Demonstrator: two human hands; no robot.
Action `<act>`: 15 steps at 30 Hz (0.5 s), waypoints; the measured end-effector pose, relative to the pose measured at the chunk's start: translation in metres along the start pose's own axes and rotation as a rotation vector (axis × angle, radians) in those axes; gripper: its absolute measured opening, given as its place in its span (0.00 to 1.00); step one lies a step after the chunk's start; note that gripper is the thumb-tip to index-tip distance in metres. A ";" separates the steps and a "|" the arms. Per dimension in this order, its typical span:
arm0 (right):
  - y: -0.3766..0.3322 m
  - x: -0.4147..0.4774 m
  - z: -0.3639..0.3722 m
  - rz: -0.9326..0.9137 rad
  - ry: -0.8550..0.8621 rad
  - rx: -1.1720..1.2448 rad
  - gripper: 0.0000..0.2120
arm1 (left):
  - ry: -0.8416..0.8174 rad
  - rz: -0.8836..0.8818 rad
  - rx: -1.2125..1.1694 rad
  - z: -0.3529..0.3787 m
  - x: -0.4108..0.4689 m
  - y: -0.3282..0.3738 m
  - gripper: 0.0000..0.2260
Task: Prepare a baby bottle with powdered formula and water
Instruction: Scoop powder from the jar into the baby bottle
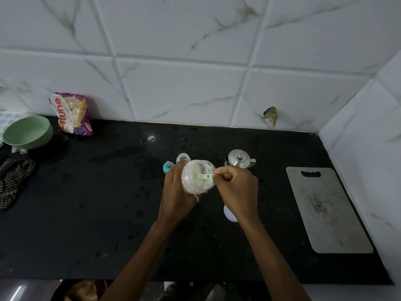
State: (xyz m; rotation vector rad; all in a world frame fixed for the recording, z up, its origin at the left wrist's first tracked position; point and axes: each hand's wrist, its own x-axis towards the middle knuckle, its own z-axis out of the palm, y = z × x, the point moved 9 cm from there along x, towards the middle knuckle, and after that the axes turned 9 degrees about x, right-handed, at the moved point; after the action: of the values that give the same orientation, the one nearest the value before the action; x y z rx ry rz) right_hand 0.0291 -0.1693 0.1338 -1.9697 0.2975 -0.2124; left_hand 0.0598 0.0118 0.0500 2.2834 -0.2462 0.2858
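Note:
My left hand grips a clear jar of pale formula powder, tilted with its mouth toward the right. My right hand pinches the handle of a light green scoop whose bowl is inside the jar's mouth. Behind the jar on the black counter stands the open baby bottle, with its blue teat cap to the left. A steel kettle with a lid stands behind my right hand. A white jar lid lies under my right wrist, partly hidden.
A grey cutting board lies at the right by the tiled side wall. A green bowl, a purple snack packet and a checked cloth sit at the left. The counter's front edge runs along the bottom.

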 end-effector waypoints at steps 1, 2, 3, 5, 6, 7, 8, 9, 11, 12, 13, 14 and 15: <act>0.002 0.001 -0.001 0.026 -0.002 0.023 0.06 | -0.017 -0.012 -0.001 0.003 0.002 -0.005 0.34; 0.005 0.002 -0.002 0.055 -0.004 0.049 0.06 | -0.023 -0.018 0.005 0.005 0.004 -0.008 0.34; 0.008 0.004 -0.003 0.086 -0.006 0.078 0.06 | -0.024 -0.016 0.018 0.005 0.004 -0.007 0.33; 0.013 0.005 -0.005 0.143 -0.007 0.140 0.06 | -0.007 -0.011 0.022 0.002 0.004 -0.002 0.34; 0.015 0.005 -0.006 0.164 -0.001 0.170 0.06 | 0.020 -0.005 0.019 -0.002 0.003 0.002 0.34; 0.016 0.005 -0.008 0.180 0.009 0.199 0.07 | 0.039 -0.003 0.009 -0.004 0.001 0.005 0.35; 0.017 0.005 -0.010 0.195 0.018 0.227 0.07 | 0.041 -0.003 0.002 -0.005 0.001 0.007 0.36; 0.017 0.005 -0.012 0.210 0.026 0.255 0.08 | 0.042 -0.003 0.001 -0.004 0.001 0.006 0.36; 0.019 0.006 -0.016 0.241 0.035 0.304 0.08 | 0.028 -0.026 -0.006 -0.002 0.003 0.005 0.36; 0.019 0.007 -0.017 0.254 0.035 0.321 0.08 | 0.034 -0.043 -0.012 -0.001 0.004 0.004 0.37; 0.020 0.008 -0.019 0.269 0.035 0.343 0.08 | 0.039 -0.060 -0.023 0.000 0.004 0.004 0.37; 0.021 0.009 -0.020 0.286 0.038 0.373 0.08 | 0.054 -0.083 -0.045 0.000 0.004 0.004 0.37; 0.022 0.010 -0.023 0.303 0.046 0.408 0.08 | 0.075 -0.115 -0.075 0.002 0.002 0.003 0.37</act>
State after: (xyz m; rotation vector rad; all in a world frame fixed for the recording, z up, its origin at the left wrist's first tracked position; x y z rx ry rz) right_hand 0.0299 -0.2004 0.1230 -1.4968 0.5333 -0.1112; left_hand 0.0613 0.0088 0.0515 2.1983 -0.0857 0.2974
